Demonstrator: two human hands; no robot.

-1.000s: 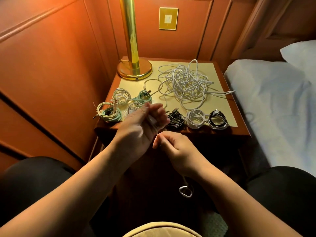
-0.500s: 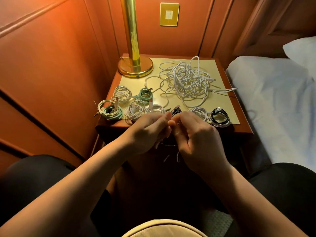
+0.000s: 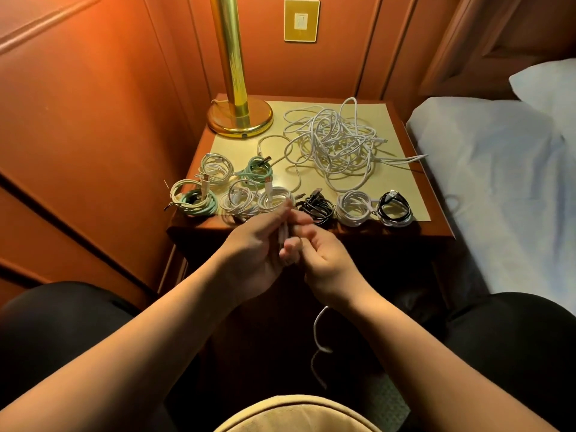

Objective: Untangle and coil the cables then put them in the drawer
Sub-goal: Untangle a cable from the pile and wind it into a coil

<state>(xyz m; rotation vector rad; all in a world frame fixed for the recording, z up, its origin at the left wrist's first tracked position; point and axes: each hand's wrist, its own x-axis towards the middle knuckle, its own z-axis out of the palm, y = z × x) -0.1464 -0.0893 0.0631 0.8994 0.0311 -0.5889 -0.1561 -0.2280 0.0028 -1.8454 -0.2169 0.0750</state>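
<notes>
Left hand (image 3: 258, 247): gripping a white cable (image 3: 317, 333).
Right hand (image 3: 324, 260): pinching the same cable; its tail is hanging below.
Nightstand (image 3: 436, 227): holding coiled cables.

right hand (image 3: 327, 260) has dropped back below the left hand (image 3: 258, 247) since half a second ago, when both pinched fingertip to fingertip. left fingers now hold several turns of the white cable (image 3: 284, 233). the cable's loose tail (image 3: 318, 335) hangs lower under the right wrist, no longer a closed loop.
</notes>
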